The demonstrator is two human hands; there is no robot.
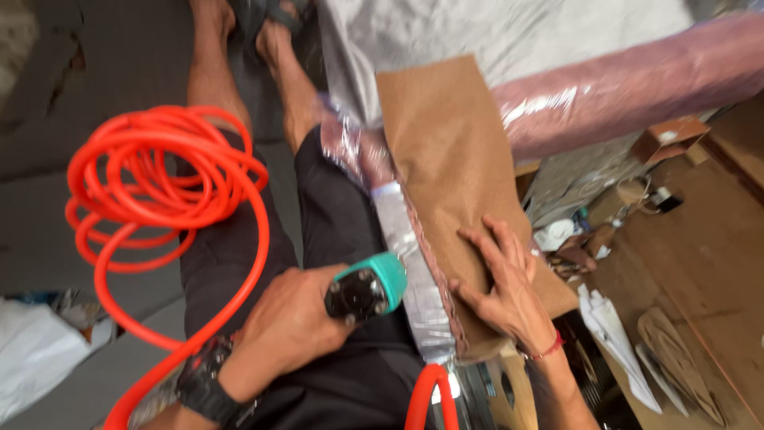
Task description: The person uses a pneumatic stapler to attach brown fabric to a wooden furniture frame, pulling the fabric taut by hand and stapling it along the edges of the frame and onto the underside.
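Observation:
My left hand, with a black watch on the wrist, is closed around a teal and black air tool. The tool's nose sits against the taped, plastic-wrapped edge of a panel covered in brown fabric. An orange air hose lies coiled over my left thigh and runs down past my wrist. My right hand, a red thread at its wrist, lies flat with spread fingers on the lower part of the brown fabric, just right of the tool.
My legs in black shorts stretch toward the top of the view over a grey floor. A pink plastic-wrapped roll crosses the upper right. Cardboard pieces, papers and small clutter lie on the brown floor at right. White plastic sits lower left.

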